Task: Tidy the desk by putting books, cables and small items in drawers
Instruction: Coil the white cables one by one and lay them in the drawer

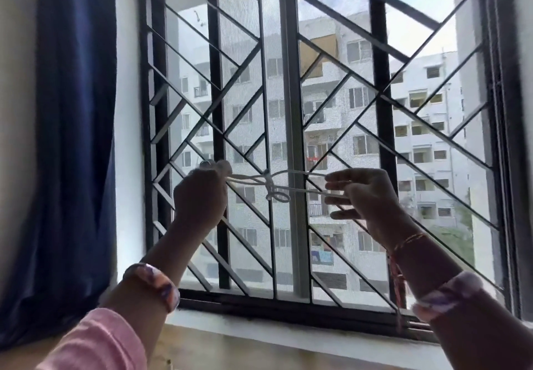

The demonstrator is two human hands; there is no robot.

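I hold a white cable stretched between both raised hands in front of the window. My left hand grips one end of it in a fist, with a rounded plug showing above the knuckles. My right hand has loops of the cable hooked round its curled fingers. In the middle the strands are wound into a knot with a small loop hanging below. No desk or drawer is in view.
A barred window with a black diagonal grille fills the view, apartment blocks beyond. A dark blue curtain hangs at the left. The white sill runs below my forearms.
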